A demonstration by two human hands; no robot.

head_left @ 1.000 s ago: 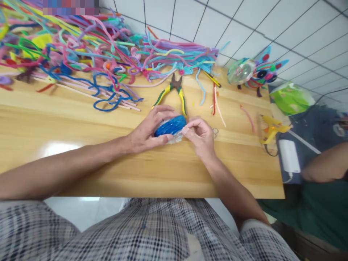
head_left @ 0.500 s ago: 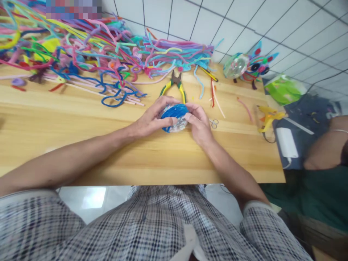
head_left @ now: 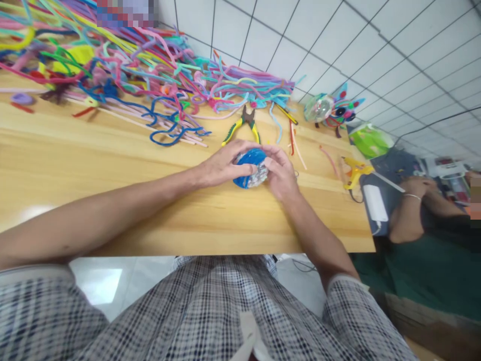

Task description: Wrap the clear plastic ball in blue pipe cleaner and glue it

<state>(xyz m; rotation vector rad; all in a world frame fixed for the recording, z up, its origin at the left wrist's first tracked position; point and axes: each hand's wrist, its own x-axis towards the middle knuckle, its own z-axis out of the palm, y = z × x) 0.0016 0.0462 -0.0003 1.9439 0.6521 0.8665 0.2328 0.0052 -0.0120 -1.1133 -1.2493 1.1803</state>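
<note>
Both hands curl around a small rounded bundle, blue on one part and clear and crinkled on the other point(head_left: 258, 175), near the middle of the desk point(head_left: 233, 225). The left hand point(head_left: 227, 165) lays its thumb across the blue part, with its fingers bent around the far side; the right hand point(head_left: 281, 175) sets its thumb against the clear part. Most of the fingertips are hidden behind the bundle, so I cannot tell whether the right hand pinches a loose strand, or whether the bundle touches the wood.

Just beyond the hands lie pliers point(head_left: 248, 115) with yellow-and-green handles, their jaws spread; the end of one handle runs close to the left hand. A small metal loop point(head_left: 296, 174) peeks out beside the right hand, the rest of it covered.

At the upper left, a tangled heap of fuzzy stems point(head_left: 150, 55) is cut off by the frame and partly masked by a pixelated patch. Toward the right are a yellow glue gun point(head_left: 355, 173) and a big-eyed figure point(head_left: 340, 113) beside a clear ball point(head_left: 319, 108), its details blurred. Another person's forearm point(head_left: 408, 220) shows farther right, the hand hard to make out.
</note>
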